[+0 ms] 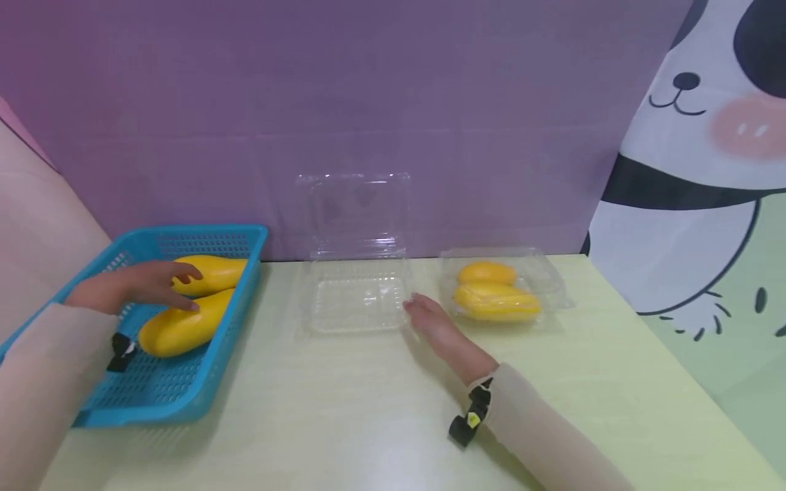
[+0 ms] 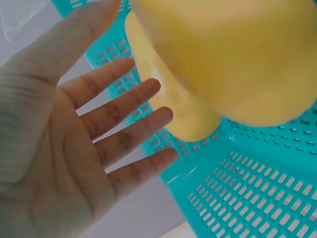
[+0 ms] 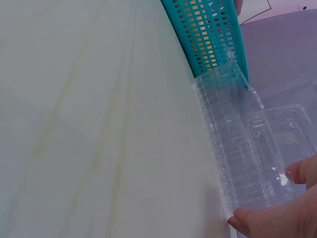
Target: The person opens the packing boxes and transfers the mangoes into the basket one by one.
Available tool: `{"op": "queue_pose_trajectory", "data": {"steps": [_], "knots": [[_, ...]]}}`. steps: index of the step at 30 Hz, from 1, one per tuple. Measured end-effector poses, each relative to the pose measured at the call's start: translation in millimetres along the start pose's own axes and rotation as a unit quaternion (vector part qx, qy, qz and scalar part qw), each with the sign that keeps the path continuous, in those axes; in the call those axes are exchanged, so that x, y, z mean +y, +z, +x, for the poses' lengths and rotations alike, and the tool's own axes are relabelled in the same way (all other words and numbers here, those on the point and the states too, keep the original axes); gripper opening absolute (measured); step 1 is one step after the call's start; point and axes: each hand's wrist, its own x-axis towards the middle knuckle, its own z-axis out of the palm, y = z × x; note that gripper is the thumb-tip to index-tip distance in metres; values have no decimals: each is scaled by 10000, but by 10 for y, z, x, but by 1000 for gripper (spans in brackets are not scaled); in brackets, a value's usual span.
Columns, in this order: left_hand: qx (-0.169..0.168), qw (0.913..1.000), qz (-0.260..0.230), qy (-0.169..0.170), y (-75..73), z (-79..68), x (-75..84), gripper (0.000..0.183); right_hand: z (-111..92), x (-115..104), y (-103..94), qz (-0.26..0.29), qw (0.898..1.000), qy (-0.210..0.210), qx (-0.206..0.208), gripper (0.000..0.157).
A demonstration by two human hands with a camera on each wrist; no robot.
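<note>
Over the blue basket [image 1: 184, 402], my left hand [image 1: 150, 283] reaches with spread fingers toward two smooth yellow mango-like fruits. The nearer fruit [image 1: 184, 326] lies just below the fingertips; the farther fruit [image 1: 215, 274] is partly behind the hand. In the left wrist view the palm [image 2: 59, 153] faces the camera, the fingers are straight, and nothing is gripped. A clear hinged plastic box [image 1: 356, 303] stands with its lid [image 1: 359, 208] raised. My right hand [image 1: 432, 327] is at its right side; in the right wrist view its fingertips [image 3: 242, 215] meet the box's end.
Right of the raised-lid box, another clear plastic box [image 1: 552, 276] holds a yellow fruit [image 1: 497, 302] and a more orange one [image 1: 487, 273]. A purple cloth [image 1: 368, 82] hangs behind the pale table [image 1: 319, 409]. A panda print [image 1: 681, 239] covers the right side.
</note>
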Motion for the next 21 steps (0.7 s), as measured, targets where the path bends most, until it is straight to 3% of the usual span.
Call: {"op": "queue_pose_trajectory", "data": {"steps": [13, 21], "knots": [[450, 9978, 439, 190, -145, -54, 134, 63, 28, 35, -14, -128, 9998, 107, 140, 62], [651, 9957, 594, 293, -161, -64, 240, 58, 35, 18, -9, 140, 9997, 122, 152, 63]]}}
